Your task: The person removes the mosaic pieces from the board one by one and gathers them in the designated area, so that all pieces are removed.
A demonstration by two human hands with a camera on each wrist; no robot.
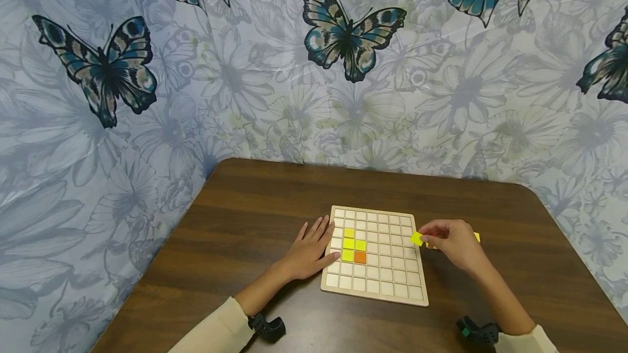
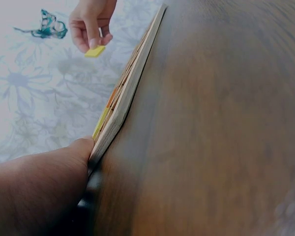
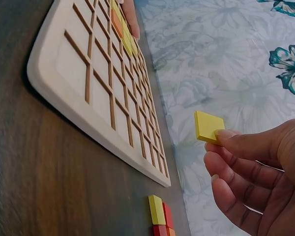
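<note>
A square wooden grid board [image 1: 399,277] lies on the table. Several yellow tiles [image 1: 348,243] and one orange tile [image 1: 360,257] sit in cells on its left side. My left hand [image 1: 308,249] rests with fingers extended along the board's left edge, the thumb reaching over its rim. Just past the right edge, my right hand [image 1: 453,241] pinches a yellow tile [image 3: 209,126] between thumb and fingers. The tile is held above the table, apart from the board. In the right wrist view, loose yellow, red and orange tiles [image 3: 157,210] lie beside the board; in the head view my right hand mostly hides them.
The brown wooden table [image 1: 275,195] has rounded far corners. Behind it hangs a floral cloth backdrop [image 1: 275,97] with butterflies printed on it. Each wrist wears a black camera strap, such as the left wrist camera [image 1: 267,328].
</note>
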